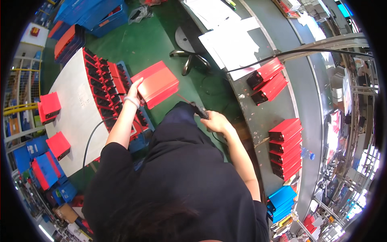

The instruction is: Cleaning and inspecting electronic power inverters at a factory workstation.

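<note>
My left hand (136, 93) grips the near left edge of a red box-shaped housing (159, 82), held up above the green floor with its broad ribbed face upward. In my right hand (217, 122) is a black screwdriver-like tool (198, 109), fingers wrapped round its body. Its thin reddish shaft points up-left, and the tip is close to the housing's right end; whether they touch, I cannot tell. A dark cord (219, 139) shows below the tool. Just left of my left hand, several red housings with black ends (98, 86) stand in rows.
A pale board (74, 105) at left bears loose red housings (58, 144). On the right workbench (254, 117) are stacked red housings (285, 149), blue housings (282, 201) and white papers (231, 42). A stool (189, 42) stands ahead. Blue bins (86, 16) sit far left.
</note>
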A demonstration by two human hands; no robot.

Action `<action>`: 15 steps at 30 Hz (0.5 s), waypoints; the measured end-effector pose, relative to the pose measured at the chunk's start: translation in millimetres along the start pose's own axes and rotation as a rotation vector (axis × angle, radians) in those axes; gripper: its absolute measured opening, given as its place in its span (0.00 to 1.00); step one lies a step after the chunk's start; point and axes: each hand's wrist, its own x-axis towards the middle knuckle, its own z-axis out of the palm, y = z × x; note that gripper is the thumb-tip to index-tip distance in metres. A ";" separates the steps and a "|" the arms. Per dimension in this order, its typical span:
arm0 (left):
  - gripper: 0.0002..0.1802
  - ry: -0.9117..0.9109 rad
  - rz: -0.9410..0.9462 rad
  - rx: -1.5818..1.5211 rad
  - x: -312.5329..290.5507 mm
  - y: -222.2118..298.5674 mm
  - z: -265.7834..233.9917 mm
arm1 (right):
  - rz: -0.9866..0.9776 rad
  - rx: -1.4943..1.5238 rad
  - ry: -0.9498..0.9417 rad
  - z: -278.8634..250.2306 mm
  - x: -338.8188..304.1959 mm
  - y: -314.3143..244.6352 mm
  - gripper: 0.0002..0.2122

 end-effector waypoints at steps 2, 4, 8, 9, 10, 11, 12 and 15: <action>0.22 -0.033 0.005 -0.006 4.1 -2.1 -3.6 | -0.151 0.145 -0.132 5.4 -0.2 3.3 0.16; 0.22 -0.044 -0.031 -0.034 4.5 0.2 -1.7 | -0.156 0.077 -0.121 3.3 -0.4 4.0 0.17; 0.21 -0.029 -0.065 -0.045 3.9 -1.4 -2.2 | -0.087 0.039 -0.055 0.8 -3.2 4.9 0.16; 0.21 -0.009 -0.047 -0.039 2.9 -0.7 -0.4 | -0.185 0.177 -0.169 3.4 -1.7 9.2 0.16; 0.22 0.002 -0.049 -0.042 2.5 -1.1 -1.1 | -0.169 0.142 -0.160 1.0 -4.7 4.9 0.17; 0.22 0.013 -0.050 -0.045 1.5 -1.8 -2.0 | -0.112 0.047 -0.028 1.6 -1.0 5.2 0.13; 0.22 -0.033 -0.046 -0.071 -0.5 -2.5 -2.7 | -0.055 -0.048 0.105 1.9 4.3 8.3 0.11; 0.22 0.022 0.023 -0.055 11.5 -15.1 -11.5 | -0.166 0.249 -0.116 5.1 5.3 21.3 0.09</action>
